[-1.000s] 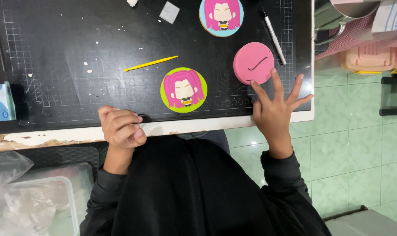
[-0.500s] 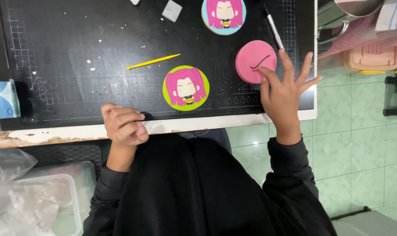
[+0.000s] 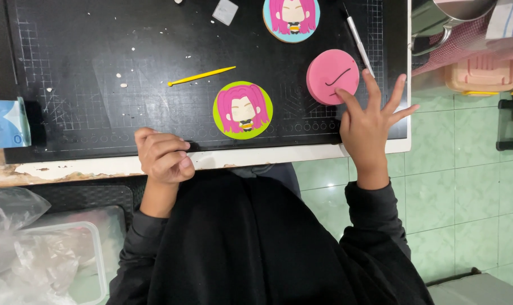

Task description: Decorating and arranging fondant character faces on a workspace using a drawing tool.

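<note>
My right hand (image 3: pixel 370 120) hovers over the right end of a black cutting mat (image 3: pixel 98 85) with its fingers spread, holding nothing. Its index fingertip touches the lower edge of a pink round disc (image 3: pixel 331 75) that has a thin dark curved line on it. My left hand (image 3: pixel 163 155) is curled into a fist at the mat's near edge, and nothing shows in it. Between my hands lies a green round disc with a pink-haired figure (image 3: pixel 243 110). A second such disc with a blue rim (image 3: pixel 291 17) lies at the far edge.
A yellow modelling tool (image 3: pixel 201 75) lies mid-mat, and a thin white-handled tool (image 3: pixel 358 36) lies beside the pink disc. A small white square piece (image 3: pixel 225 11) sits at the top. A clear plastic tub and bags (image 3: pixel 47 260) are at lower left, with pink containers (image 3: pixel 482 73) at right over a green tiled floor.
My right hand has moved forward along the mat's right side until its index finger touches the pink disc. My left fist has stayed put.
</note>
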